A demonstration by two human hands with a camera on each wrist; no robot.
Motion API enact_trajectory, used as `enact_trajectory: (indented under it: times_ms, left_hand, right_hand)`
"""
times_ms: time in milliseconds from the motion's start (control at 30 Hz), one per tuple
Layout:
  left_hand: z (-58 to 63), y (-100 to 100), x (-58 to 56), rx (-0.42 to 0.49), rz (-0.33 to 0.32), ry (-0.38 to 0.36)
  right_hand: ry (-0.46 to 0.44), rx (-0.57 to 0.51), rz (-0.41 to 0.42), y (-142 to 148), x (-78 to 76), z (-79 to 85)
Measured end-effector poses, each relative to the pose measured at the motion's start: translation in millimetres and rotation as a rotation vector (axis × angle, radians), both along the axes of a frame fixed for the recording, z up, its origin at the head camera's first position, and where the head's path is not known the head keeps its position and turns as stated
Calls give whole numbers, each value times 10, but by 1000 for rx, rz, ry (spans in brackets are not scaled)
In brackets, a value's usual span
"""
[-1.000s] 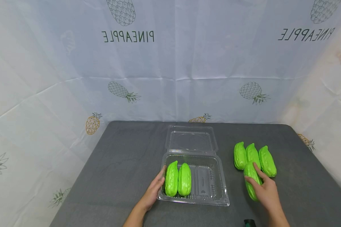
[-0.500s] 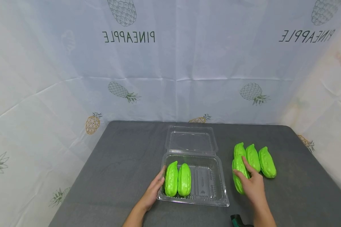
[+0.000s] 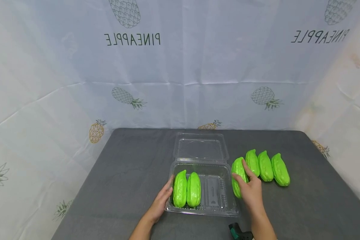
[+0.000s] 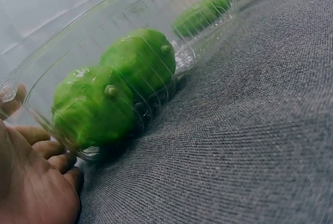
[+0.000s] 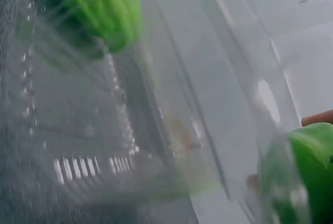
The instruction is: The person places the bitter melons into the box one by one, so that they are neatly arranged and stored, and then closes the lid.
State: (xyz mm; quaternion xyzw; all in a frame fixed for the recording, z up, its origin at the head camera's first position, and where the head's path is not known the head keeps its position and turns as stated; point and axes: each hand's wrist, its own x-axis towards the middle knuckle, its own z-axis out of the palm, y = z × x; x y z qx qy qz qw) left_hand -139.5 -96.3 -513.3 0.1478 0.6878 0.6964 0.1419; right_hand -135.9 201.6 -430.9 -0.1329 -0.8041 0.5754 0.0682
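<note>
A clear plastic clamshell container (image 3: 215, 191) lies on the grey table with its lid folded back. Two bright green toy bitter melons (image 3: 180, 189) lie side by side in its left half. My left hand (image 3: 160, 201) holds the container's left edge, thumb at the rim and fingers against the outer wall (image 4: 49, 153). Just outside the right wall, my right hand (image 3: 251, 191) grips another bitter melon (image 3: 239, 176) between thumb and fingers. In the right wrist view this held melon (image 5: 315, 172) shows partly through the clear plastic.
Three more bitter melons (image 3: 265, 166) lie in a row on the table to the right. The open lid (image 3: 201, 148) extends toward the back. A black and green object (image 3: 238, 231) shows beside my right wrist. A pineapple-print cloth (image 3: 183, 66) hangs behind the table (image 3: 132, 166).
My right hand has carried the gripped bitter melon leftward, from in front of the row to the container's right edge. My left hand keeps its place on the container.
</note>
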Motion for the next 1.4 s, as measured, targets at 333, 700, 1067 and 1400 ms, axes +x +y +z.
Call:
enact_trajectory:
  times_ms: [333, 700, 1067, 1400]
  left_hand:
    - [-6, 4, -7, 2, -10, -28]
    - [-8, 4, -11, 2, -5, -20]
    - [12, -3, -3, -11, -3, -30]
    - [19, -3, 4, -7, -7, -26]
  right_hand:
    - [7, -52, 53, -254, -43, -50]
    - [31, -94, 83, -506, -94, -94]
    - [40, -126, 119, -728, -99, -148]
    - [135, -102, 107, -816, -102, -220]
